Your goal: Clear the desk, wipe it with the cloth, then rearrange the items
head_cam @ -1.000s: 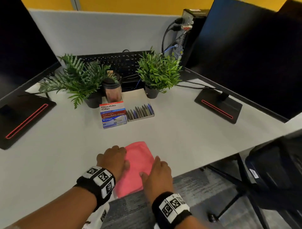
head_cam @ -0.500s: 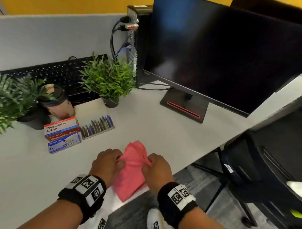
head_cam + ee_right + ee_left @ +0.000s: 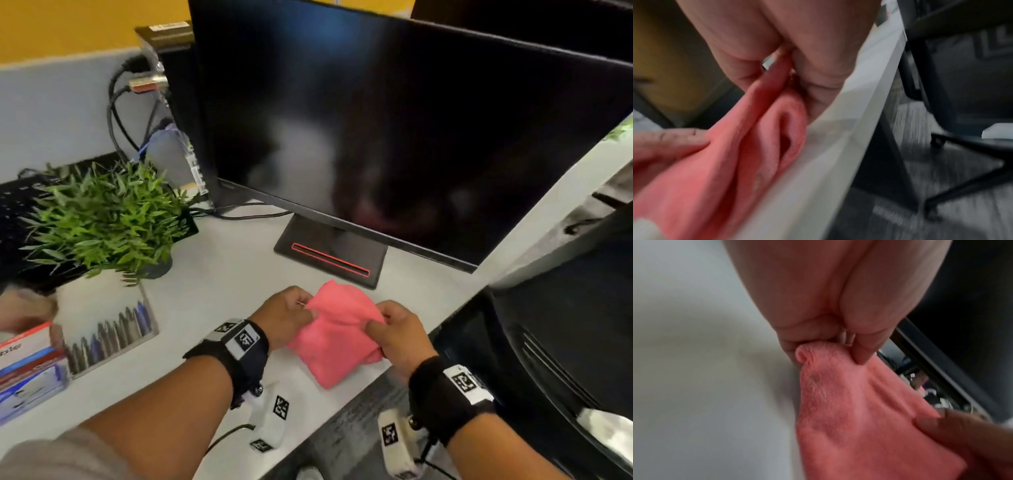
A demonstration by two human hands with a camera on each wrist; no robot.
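Note:
A pink cloth (image 3: pixel 337 334) hangs bunched between both hands just above the white desk (image 3: pixel 222 274), near its front edge. My left hand (image 3: pixel 286 313) pinches the cloth's left corner; the left wrist view shows thumb and fingers closed on a fold of the cloth (image 3: pixel 849 402). My right hand (image 3: pixel 394 334) grips the right side, fingers curled into the folds of the cloth (image 3: pixel 748 146) by the desk edge (image 3: pixel 859 113). The cloth's lower end touches the desk.
A black monitor (image 3: pixel 394 137) on a red-striped base (image 3: pixel 330 255) stands right behind the cloth. A potted plant (image 3: pixel 106 219), pen tray (image 3: pixel 113 329), clip boxes (image 3: pixel 27 370) and keyboard (image 3: pixel 20 205) sit at left. An office chair (image 3: pixel 565 325) is at right.
Both hands went from resting flat on the cloth to pinching and lifting it off the desk. My view has swung right toward the monitor.

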